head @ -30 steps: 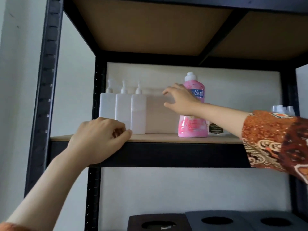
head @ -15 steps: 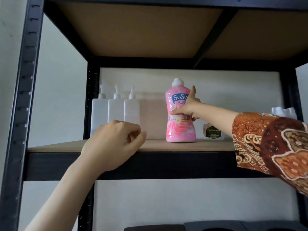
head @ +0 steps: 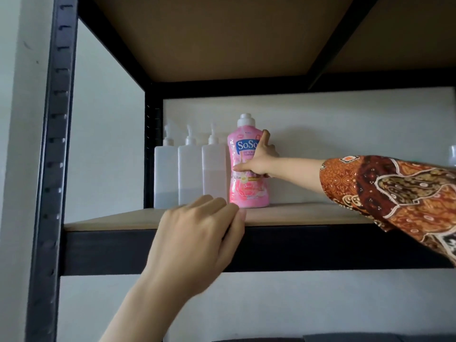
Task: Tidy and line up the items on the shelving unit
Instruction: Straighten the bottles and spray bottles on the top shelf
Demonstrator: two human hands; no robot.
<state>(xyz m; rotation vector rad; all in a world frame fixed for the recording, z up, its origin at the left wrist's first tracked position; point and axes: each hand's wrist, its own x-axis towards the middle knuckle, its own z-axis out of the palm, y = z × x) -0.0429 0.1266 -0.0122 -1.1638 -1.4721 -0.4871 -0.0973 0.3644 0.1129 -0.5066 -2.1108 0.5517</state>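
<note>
A pink detergent bottle (head: 246, 191) with a white cap stands upright on the wooden shelf board (head: 308, 214), right beside three white pump bottles (head: 190, 174) lined up at the back left. My right hand (head: 259, 161) is wrapped around the pink bottle's middle, thumb across its label and index finger raised along its right side. My left hand (head: 197, 240) rests with curled fingers on the front edge of the shelf, holding nothing.
The black metal upright (head: 51, 156) runs down the left side. The shelf above (head: 222, 38) limits headroom. A pale bottle (head: 453, 155) peeks in at the far right. The shelf's black front beam (head: 320, 248) crosses the view.
My right hand has slid the pink bottle left until it stands against the white pump bottles, covering the gap and the small jar. My left hand shifted right along the shelf edge.
</note>
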